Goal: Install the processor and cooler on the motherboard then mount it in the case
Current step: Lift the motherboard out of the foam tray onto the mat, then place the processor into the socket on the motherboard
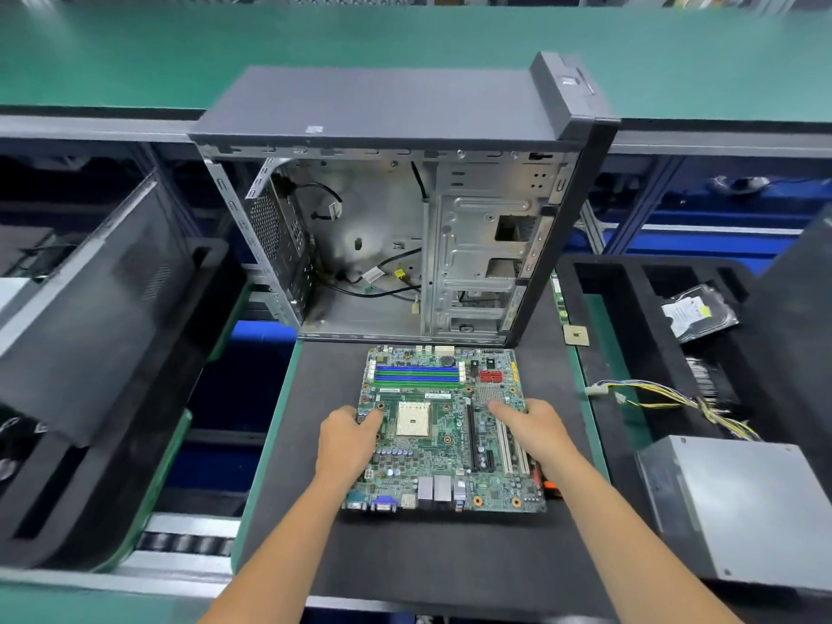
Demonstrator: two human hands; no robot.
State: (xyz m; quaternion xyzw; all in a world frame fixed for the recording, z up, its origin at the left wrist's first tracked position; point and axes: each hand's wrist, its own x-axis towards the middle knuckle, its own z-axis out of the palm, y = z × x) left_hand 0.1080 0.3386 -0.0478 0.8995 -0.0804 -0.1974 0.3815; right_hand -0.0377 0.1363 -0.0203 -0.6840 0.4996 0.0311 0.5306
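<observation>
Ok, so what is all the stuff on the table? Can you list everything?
motherboard: one, green, flat on the black mat, in front of the case
socket: one, white, empty, middle of the motherboard
case: one, black and grey, open, behind the motherboard
mat: one, black, under the motherboard
processor: one, gold square, right of the case
power supply: one, grey box, far right
wires: one bundle, yellow and black, right, above the power supply
hard drive: one, in a shiny bag, right tray
left hand: one, on the motherboard's left edge
right hand: one, on the motherboard's right side
</observation>
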